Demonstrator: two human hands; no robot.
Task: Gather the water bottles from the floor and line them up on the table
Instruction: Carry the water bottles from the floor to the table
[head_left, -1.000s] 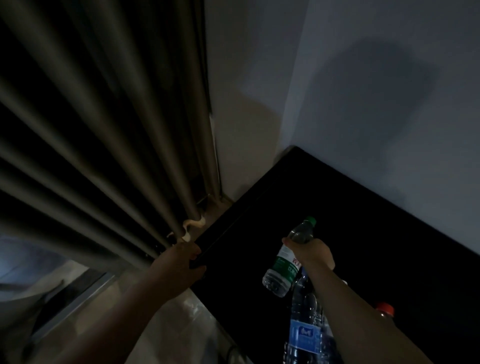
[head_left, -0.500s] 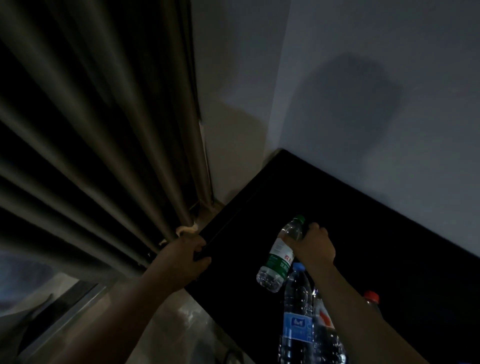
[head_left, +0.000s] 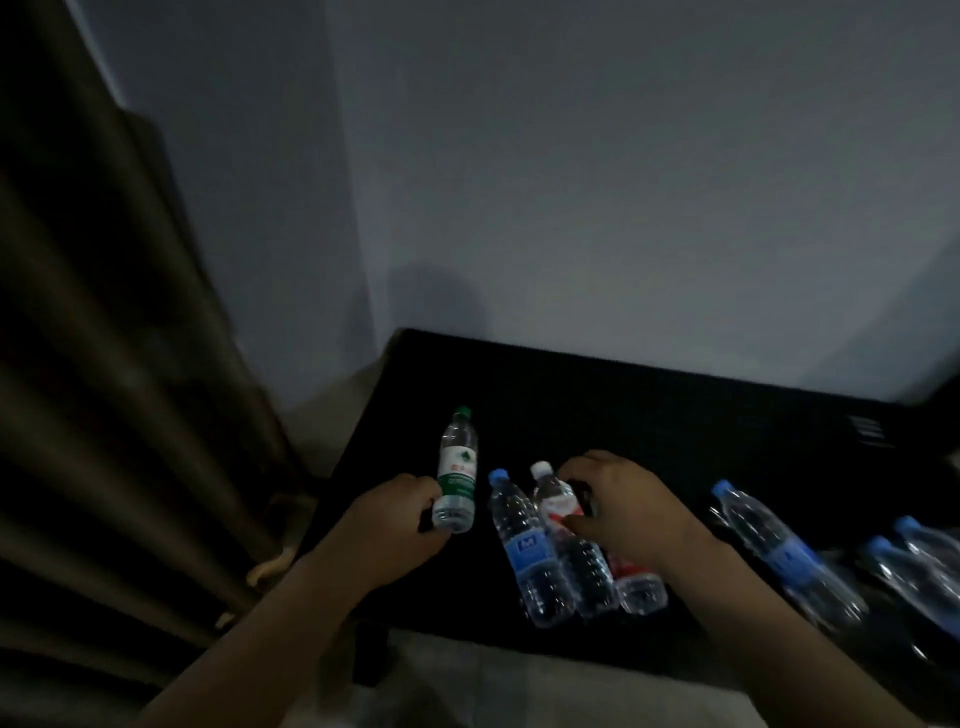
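Here the left hand (head_left: 395, 514) has its fingers curled round the bottom of the green-capped bottle (head_left: 457, 473), which stands nearly upright at the table's (head_left: 649, 395) left end, cap pointing away from the person. Holding it low probably lets the hand steady the base as it settles; whether the base is already touching the tabletop I cannot tell in this dim light.

The right hand (head_left: 623, 509) is bent over the white-capped bottle (head_left: 556, 504), thumb and fingers closed on its red-labelled shoulder. That bottle leans against the blue-capped bottle (head_left: 524, 551) just beside it, and a fourth bottle (head_left: 639, 587) sits partly hidden under the wrist, so only its clear base and a bit of red label show. The grip up near the neck looks meant for nudging the bottle into its place beside its neighbours.

More bottles with blue caps (head_left: 779, 551) stand well apart toward the right end of the same table (the wide lens makes them all seem to tip outward). So the row appears to run along the front edge, with the green-capped one taking the leftmost spot, close to the curtain (head_left: 104, 364) and the corner of the wall (head_left: 623, 182). No floor bottles are in view, so how many remain is unknown.
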